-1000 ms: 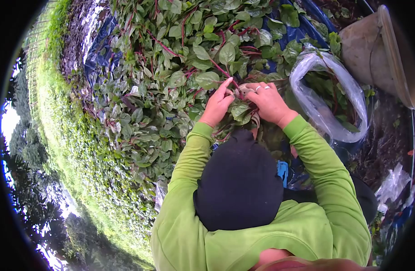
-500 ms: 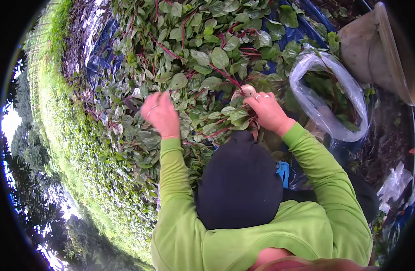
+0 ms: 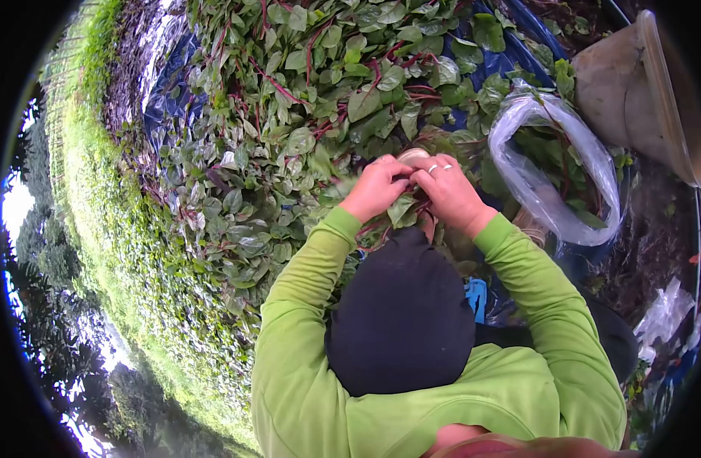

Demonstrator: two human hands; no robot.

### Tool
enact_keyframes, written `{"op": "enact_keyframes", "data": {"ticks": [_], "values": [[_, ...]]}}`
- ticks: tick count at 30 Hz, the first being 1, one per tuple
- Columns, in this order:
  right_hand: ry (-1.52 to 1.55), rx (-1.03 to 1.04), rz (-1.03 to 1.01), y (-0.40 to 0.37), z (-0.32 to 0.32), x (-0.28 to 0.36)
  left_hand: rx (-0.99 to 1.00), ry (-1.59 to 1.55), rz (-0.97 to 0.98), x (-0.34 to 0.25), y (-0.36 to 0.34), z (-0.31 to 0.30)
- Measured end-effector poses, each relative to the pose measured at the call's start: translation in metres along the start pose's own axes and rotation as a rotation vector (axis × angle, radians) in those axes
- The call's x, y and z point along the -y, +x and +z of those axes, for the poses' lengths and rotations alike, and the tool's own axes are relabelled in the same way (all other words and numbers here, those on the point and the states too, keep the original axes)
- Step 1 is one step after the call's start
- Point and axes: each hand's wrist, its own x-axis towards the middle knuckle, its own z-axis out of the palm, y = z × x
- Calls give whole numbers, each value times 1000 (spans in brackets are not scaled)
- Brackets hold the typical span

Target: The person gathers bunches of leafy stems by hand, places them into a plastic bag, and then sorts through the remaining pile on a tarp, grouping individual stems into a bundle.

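Green leaf [image 3: 402, 211], six o'clock between left hand [image 3: 374, 188] and right hand [image 3: 451, 189], curled, closure, contents unclear; may tear if tugged.

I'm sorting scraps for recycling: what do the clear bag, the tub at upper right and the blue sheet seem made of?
Clear bag: thin, glossy plastic film; see-through, crinkled, with bright highlights.
Tub: probably rigid plastic, dull and stained; thick, moulded-looking rim.
Blue sheet: likely plastic, slightly shiny; folds catch light.

2 arms [image 3: 545, 286] forward, left hand [image 3: 373, 190] and right hand [image 3: 457, 197] close together, fingers [image 3: 427, 168] curled
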Motion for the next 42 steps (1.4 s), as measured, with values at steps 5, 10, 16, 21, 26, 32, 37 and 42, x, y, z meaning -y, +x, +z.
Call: {"op": "enact_keyframes", "data": {"ticks": [5, 10, 16, 21, 26, 32, 37, 42], "values": [[-26, 76, 25, -4, -3, 2, -478, 224, 88, 27, 30, -21], [-52, 163, 79, -4, -8, 2, -696, 804, 199, 21, 111, -49], [-92, -19, -5, -3, -14, 4, -559, 755, 262, 6, 76, -43], [-158, -4, -63, 11, -7, 4, -460, 543, 337, -10, 5, -5], [-211, 21, -75, 15, 7, -1, -502, 472, 288, -2, -20, 25], [-222, 93, -115, 19, 7, 4, -661, 396, 88, 26, -22, 26], [-152, 73, -123, 7, 6, 2, -1065, 1353, -451, 107, -114, -78], [-131, 63, -140, 8, 10, 4, -556, 710, -43, 99, -107, -65]]}}
